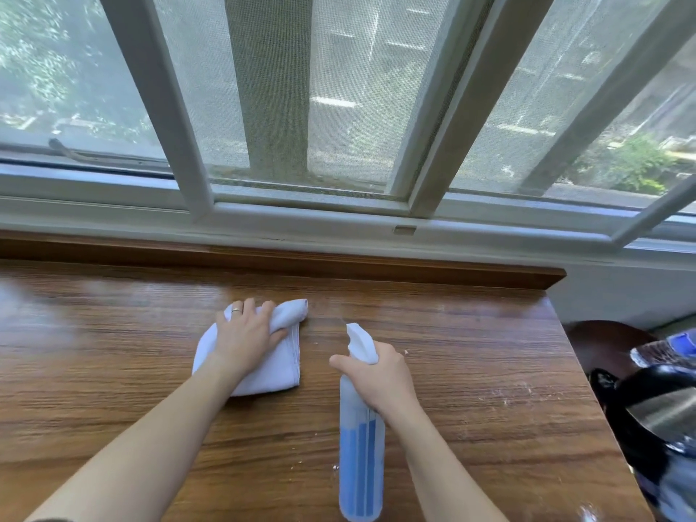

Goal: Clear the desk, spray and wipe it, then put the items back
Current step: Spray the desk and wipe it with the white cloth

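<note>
Head view looks down on a wooden desk (470, 427) set against a window (339, 107), and from how things lie the clearing step seems done: no desk items show on the wood around the hands. The left hand (246, 335) lies on a white cloth (275, 371), its fingers spread and curled a little over a bunched fold, with the rest of the cloth flat on the desk under the palm and wrist. The right hand (384, 374) grips the neck of a spray bottle (360, 446), fingers wrapped round it; whether a finger is on the trigger cannot be told. The white nozzle points past the fingertips toward the window, and the blue-filled body runs back along the forearm. I judge the spray-and-wipe step to be in hand: pale specks and scuffs show on the wood to the right of the right hand's fingers, so wiping is left there. Beyond the desk's right edge sit dark shiny objects (640, 408), blurred, possibly the removed things still to be put back.
</note>
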{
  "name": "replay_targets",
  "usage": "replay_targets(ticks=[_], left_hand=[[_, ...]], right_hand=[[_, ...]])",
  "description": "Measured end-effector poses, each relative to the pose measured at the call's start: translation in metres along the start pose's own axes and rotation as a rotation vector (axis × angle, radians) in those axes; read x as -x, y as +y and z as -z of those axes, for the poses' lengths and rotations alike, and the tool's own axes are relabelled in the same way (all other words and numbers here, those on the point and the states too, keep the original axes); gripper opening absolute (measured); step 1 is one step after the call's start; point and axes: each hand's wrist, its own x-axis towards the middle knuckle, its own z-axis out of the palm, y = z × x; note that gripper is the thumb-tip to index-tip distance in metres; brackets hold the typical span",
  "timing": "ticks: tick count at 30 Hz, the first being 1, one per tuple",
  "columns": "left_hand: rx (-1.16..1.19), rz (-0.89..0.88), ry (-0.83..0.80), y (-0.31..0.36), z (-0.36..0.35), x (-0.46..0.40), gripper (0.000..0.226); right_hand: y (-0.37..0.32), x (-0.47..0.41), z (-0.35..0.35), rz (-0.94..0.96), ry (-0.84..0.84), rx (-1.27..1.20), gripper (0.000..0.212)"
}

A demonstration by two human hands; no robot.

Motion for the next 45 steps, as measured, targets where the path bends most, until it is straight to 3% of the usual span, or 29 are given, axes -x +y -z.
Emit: replay_targets(ticks=[5,11,19,29,36,41,45], left_hand=[[-0.005,0.041,-0.083,0.002,0.003,-0.001,0.053],[0.023,0.006,0.002,0.010,0.006,0.006,0.047],[0.052,-0.019,0.040,0.022,0.008,-0.014,0.043],[0.005,-0.056,-0.024,0.063,0.002,-0.080,0.054],[-0.070,-0.070,-0.039,0.070,-0.003,-0.073,0.053],[-0.012,-0.167,0.015,0.066,0.002,-0.039,0.044],[-0.016,-0.285,0.227,0.065,-0.003,-0.005,0.051]], right_hand=[[0.000,0.000,0.002,0.016,0.005,-0.015,0.049],[-0.001,-0.003,0.001,0.018,-0.020,0.030,0.038],[-0.004,-0.015,0.005,0.021,-0.015,-0.019,0.047],[-0.007,-0.022,0.016,0.056,-0.038,-0.019,0.043],[-0.012,-0.026,0.019,0.069,-0.030,-0.019,0.032],[-0.015,-0.027,0.015,0.084,-0.027,-0.010,0.032],[-0.017,-0.028,0.013,0.085,-0.027,-0.005,0.026]])
